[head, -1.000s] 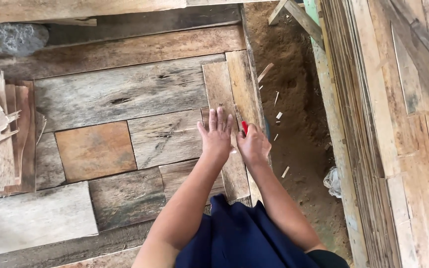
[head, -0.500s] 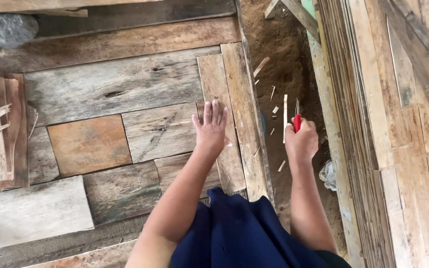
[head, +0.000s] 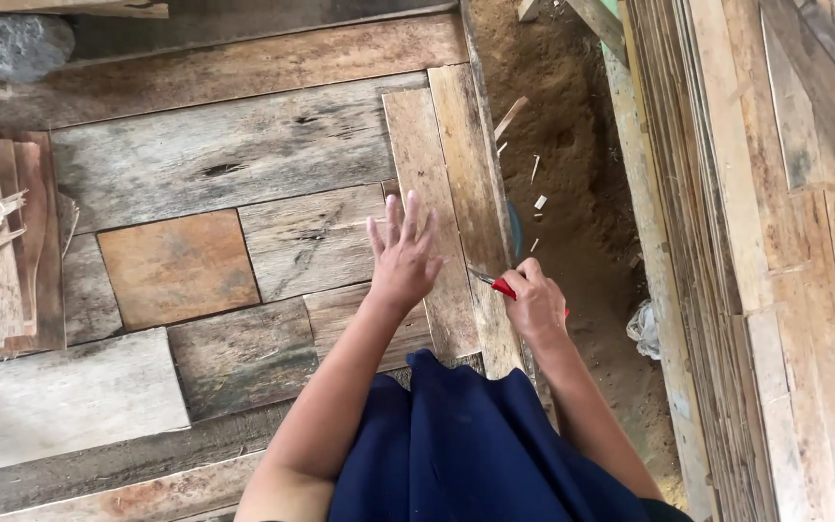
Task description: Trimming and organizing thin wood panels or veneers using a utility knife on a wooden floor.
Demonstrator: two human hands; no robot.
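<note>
The right hand (head: pixel 536 307) was closed around a red-handled knife (head: pixel 495 283) whose thin blade pointed up-left from the fist along the narrow plank (head: pixel 471 184), while the left hand (head: pixel 403 256) lay open and flat just beside it.

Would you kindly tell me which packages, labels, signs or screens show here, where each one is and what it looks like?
No labels, signs or screens in view.
Crumpled plastic bag: on the dirt right of the right hand, whitish, clear, shapeless.
Grey lumpy bundle: top left corner on the planks; whether it is a bag cannot be told.
</note>
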